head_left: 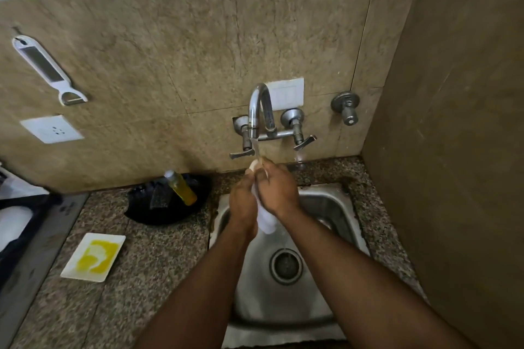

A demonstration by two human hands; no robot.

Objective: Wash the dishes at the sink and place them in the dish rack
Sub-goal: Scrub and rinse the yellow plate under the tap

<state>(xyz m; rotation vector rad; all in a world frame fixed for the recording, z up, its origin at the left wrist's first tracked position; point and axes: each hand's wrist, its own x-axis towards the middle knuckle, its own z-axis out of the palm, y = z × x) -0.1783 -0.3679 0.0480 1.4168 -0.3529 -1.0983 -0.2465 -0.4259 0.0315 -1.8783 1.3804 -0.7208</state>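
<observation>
White dish (265,219) sits gripped between left hand (243,201) and right hand (279,193), fingers curled around it, under the running tap (259,110) above the sink (334,207).

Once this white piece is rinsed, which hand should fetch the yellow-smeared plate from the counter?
Probably left: the left hand is nearer the plate, which lies left of the sink; the right hand would cross over.
</observation>
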